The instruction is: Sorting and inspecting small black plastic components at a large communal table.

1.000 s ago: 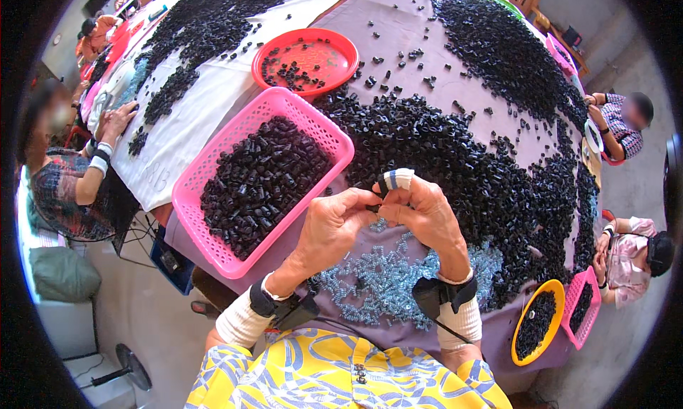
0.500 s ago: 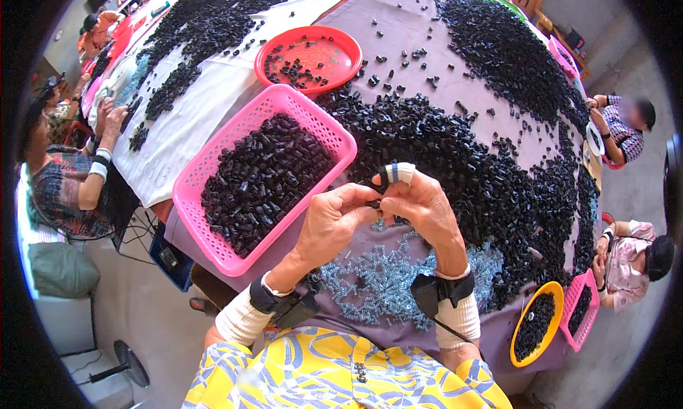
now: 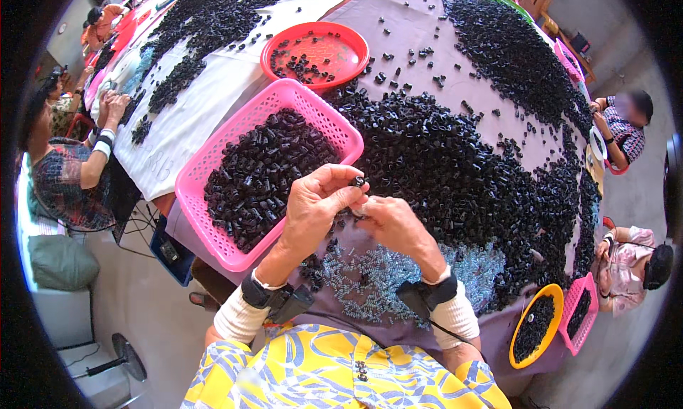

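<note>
Between the thumb and forefinger of my left hand [image 3: 316, 206] is a small black plastic piece [image 3: 359, 182]. My right hand [image 3: 398, 227] is closed just below it, its fingertips touching or very near the left ones; what they pinch is hidden. Under my right wrist lies a spread of small, pale bluish coil springs [image 3: 370, 277]. A large heap of similar black plastic pieces [image 3: 434, 167] covers the cloth beyond my hands. Left of my left hand stands a pink basket [image 3: 203, 227] filled with more black pieces.
A red round tray [image 3: 313, 42] with a few black pieces sits behind the basket. At the right edge are a yellow bowl [image 3: 523, 358] and another pink basket [image 3: 587, 320]. Several people sit around the purple-clothed table [image 3: 480, 117], including one person [image 3: 75, 167] at left.
My left hand has risen, turning the black piece upward. My right hand has dropped below it, its fingers now curled in. The view has shifted slightly.
</note>
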{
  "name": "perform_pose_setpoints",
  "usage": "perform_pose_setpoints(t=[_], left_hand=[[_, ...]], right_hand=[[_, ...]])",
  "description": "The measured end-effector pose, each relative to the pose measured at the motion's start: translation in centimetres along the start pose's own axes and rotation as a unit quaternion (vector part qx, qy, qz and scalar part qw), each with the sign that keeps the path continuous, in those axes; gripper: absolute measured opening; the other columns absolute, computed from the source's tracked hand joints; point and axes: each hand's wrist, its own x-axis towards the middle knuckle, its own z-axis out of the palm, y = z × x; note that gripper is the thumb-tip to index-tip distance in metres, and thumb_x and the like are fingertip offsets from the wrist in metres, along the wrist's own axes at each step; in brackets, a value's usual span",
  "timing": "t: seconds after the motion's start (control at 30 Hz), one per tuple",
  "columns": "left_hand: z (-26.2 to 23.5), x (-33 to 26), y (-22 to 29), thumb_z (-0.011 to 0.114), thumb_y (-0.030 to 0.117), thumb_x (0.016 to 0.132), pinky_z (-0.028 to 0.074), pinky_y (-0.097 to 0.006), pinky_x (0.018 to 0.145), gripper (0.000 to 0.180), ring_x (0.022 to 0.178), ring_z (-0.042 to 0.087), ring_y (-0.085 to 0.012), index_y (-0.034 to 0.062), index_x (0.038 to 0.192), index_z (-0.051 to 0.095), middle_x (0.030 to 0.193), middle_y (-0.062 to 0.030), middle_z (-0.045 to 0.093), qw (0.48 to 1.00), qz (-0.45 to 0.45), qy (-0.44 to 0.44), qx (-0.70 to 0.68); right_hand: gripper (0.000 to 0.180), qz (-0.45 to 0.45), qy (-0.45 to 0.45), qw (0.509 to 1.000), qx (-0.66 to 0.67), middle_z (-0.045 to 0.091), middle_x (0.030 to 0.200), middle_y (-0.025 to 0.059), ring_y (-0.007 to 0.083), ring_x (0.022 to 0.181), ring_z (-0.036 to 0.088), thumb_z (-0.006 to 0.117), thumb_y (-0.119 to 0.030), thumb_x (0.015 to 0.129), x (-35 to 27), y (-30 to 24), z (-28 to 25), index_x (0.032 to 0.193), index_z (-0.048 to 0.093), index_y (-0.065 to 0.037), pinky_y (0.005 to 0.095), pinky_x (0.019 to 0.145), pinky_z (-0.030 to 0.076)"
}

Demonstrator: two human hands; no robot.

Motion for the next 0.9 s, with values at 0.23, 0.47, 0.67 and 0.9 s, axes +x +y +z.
perform_pose_setpoints(t=[0.23, 0.47, 0.67, 0.9], left_hand=[[-0.8, -0.2, -0.4, 0.061, 0.001, 0.086, 0.055, -0.029, 0.075, 0.02, 0.079, 0.066, -0.0151, -0.0015, 0.106, 0.061, 0.094, -0.0108, 0.068, 1.0, 0.0, -0.003, 0.006], [-0.1, -0.4, -0.3, 0.063, 0.0, 0.085, 0.053, -0.024, 0.075, 0.02, 0.084, 0.066, -0.013, -0.0028, 0.105, 0.061, 0.092, -0.0099, 0.068, 0.998, -0.027, -0.025, -0.041], [-0.2, -0.6, -0.7, 0.062, 0.002, 0.086, 0.055, -0.029, 0.076, 0.021, 0.08, 0.066, -0.0151, -0.0015, 0.106, 0.06, 0.094, -0.011, 0.068, 0.998, -0.04, -0.027, -0.041], [0.5, -0.4, -0.7, 0.063, 0.003, 0.086, 0.054, -0.027, 0.075, 0.022, 0.082, 0.065, -0.0124, -0.003, 0.107, 0.059, 0.093, -0.0106, 0.068, 0.997, -0.052, -0.029, -0.039]], right_hand=[[0.014, -0.041, -0.01, 0.965, -0.258, 0.059, 0.077, 0.0094, 0.0261, 0.067, 0.059, 0.06, -0.004, 0.072, 0.4, -0.9, 2.2, 0.086, 0.062, -0.005, 0.0372, 0.062, 0.045], [0.006, -0.018, -0.04, 0.959, -0.28, 0.058, 0.075, 0.0069, 0.0223, 0.071, 0.058, 0.054, -0.009, 0.08, -0.6, -0.1, 2.9, 0.082, 0.06, -0.008, 0.0374, 0.067, 0.042], [0.008, -0.04, -0.018, 0.961, -0.273, 0.057, 0.078, 0.0079, 0.0237, 0.075, 0.055, 0.054, -0.008, 0.079, -0.6, -0.9, 2.7, 0.085, 0.059, -0.007, 0.0381, 0.072, 0.041], [0.019, -0.017, -0.007, 0.993, -0.12, 0.058, 0.083, 0.0128, 0.0291, 0.079, 0.057, 0.057, -0.002, 0.075, -1.4, 1.1, 1.8, 0.093, 0.06, -0.005, 0.041, 0.07, 0.043]])
